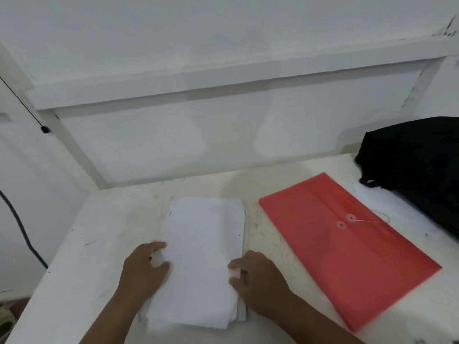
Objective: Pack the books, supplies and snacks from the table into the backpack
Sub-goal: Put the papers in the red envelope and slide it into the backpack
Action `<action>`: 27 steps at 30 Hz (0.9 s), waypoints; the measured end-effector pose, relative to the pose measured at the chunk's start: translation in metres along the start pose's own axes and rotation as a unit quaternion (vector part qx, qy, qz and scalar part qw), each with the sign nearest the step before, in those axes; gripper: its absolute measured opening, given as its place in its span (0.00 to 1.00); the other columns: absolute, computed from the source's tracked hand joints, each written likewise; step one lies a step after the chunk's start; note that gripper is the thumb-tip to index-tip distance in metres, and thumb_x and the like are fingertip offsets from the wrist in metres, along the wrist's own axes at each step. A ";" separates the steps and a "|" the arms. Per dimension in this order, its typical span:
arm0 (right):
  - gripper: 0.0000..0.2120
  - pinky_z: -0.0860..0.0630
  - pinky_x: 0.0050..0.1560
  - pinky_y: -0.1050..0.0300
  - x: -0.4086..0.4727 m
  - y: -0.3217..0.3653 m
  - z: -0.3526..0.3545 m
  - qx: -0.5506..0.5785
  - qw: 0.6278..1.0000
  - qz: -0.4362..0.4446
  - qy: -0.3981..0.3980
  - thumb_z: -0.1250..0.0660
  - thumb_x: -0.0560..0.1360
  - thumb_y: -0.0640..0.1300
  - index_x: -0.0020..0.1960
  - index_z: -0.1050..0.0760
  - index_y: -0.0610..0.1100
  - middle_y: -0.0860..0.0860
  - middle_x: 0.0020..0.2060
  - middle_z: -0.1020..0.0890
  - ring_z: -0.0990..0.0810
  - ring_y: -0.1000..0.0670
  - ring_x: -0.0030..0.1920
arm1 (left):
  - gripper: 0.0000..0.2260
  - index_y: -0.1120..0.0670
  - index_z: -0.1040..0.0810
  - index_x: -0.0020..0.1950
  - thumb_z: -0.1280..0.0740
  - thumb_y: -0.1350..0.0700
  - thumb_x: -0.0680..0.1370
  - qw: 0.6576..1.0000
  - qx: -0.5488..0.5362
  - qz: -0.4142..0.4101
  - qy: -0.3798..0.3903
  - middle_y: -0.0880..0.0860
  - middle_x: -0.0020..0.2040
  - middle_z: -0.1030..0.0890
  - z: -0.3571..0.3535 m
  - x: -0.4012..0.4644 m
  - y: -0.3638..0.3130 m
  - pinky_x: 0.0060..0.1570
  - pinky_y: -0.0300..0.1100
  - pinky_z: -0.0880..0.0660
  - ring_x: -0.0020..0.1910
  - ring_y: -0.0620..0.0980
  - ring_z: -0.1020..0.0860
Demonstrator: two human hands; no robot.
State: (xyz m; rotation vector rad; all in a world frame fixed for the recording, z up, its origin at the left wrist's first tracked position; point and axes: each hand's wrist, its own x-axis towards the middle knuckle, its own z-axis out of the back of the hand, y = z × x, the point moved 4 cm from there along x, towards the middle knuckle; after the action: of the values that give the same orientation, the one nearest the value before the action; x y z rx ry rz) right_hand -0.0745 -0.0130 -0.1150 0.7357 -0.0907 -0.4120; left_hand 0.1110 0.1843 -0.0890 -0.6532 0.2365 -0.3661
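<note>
We're squaring the paper stack (201,259) at the counter's (104,244) near edge, left hand (144,271) and right hand (258,281) gripping its sides; next, probably lift toward the backpack (417,165) at the far right corner.

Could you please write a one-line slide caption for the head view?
Both hands, left and right, grip a paper stack beside a red envelope.

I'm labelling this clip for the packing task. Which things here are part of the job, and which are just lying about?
Part of the job:
stack of white papers, held by left hand and right hand
red envelope folder
black backpack

Lying about:
dark cable
loose white sheet by the backpack
</note>
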 end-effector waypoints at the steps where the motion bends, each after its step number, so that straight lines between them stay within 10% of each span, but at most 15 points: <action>1: 0.16 0.31 0.54 0.64 0.000 0.000 0.000 -0.004 1.000 -0.002 0.008 0.33 0.76 0.55 0.63 0.22 0.55 0.58 0.47 0.27 0.26 0.57 0.51 | 0.19 0.45 0.20 0.59 0.25 0.58 0.71 0.999 0.034 0.005 0.002 0.50 0.62 0.24 -0.003 0.002 0.003 0.63 0.48 0.30 0.63 0.54 0.27; 7: 0.13 0.33 0.43 0.75 -0.001 -0.022 0.063 0.059 0.991 0.004 -0.121 0.28 0.75 0.49 0.59 0.20 0.54 0.59 0.45 0.23 0.26 0.64 0.41 | 0.19 0.39 0.24 0.54 0.26 0.59 0.70 0.995 0.046 -0.081 -0.042 0.49 0.64 0.26 -0.027 0.009 -0.049 0.63 0.48 0.38 0.67 0.57 0.32; 12: 0.11 0.37 0.57 0.78 -0.012 -0.067 0.162 0.004 0.966 -0.017 -0.257 0.29 0.73 0.41 0.55 0.18 0.48 0.55 0.50 0.19 0.26 0.65 0.49 | 0.15 0.44 0.21 0.57 0.26 0.59 0.73 0.975 -0.029 -0.218 0.006 0.44 0.59 0.21 -0.086 0.005 -0.147 0.63 0.44 0.35 0.63 0.51 0.27; 18: 0.22 0.34 0.68 0.45 -0.043 -0.154 0.302 -0.193 0.911 -0.085 -0.354 0.23 0.69 0.46 0.62 0.21 0.47 0.45 0.65 0.25 0.28 0.43 0.68 | 0.17 0.50 0.21 0.60 0.29 0.61 0.73 0.947 -0.092 -0.290 0.099 0.43 0.56 0.23 -0.174 -0.019 -0.277 0.62 0.41 0.32 0.56 0.44 0.27; 23: 0.49 0.56 0.78 0.41 -0.055 -0.226 0.366 -0.355 0.890 -0.227 -0.176 0.31 0.67 0.71 0.80 0.46 0.52 0.46 0.80 0.48 0.53 0.41 0.80 | 0.17 0.50 0.23 0.63 0.30 0.58 0.74 0.938 -0.046 -0.304 0.162 0.48 0.58 0.20 -0.256 -0.028 -0.354 0.55 0.38 0.31 0.56 0.46 0.24; 27: 0.35 0.47 0.76 0.40 -0.057 -0.254 0.361 -0.440 0.864 -0.189 -0.157 0.31 0.74 0.59 0.76 0.36 0.48 0.44 0.78 0.40 0.45 0.38 0.78 | 0.22 0.46 0.28 0.70 0.32 0.47 0.76 0.955 0.061 -0.265 0.115 0.49 0.68 0.26 -0.303 -0.027 -0.396 0.68 0.49 0.38 0.70 0.53 0.34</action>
State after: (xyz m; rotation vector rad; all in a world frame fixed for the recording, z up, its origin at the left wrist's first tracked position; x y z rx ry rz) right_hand -0.2917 -0.3879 -0.0134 -0.2402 -0.0530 -0.8699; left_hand -0.1143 -0.2611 -0.0706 -0.5453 0.2573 -0.9694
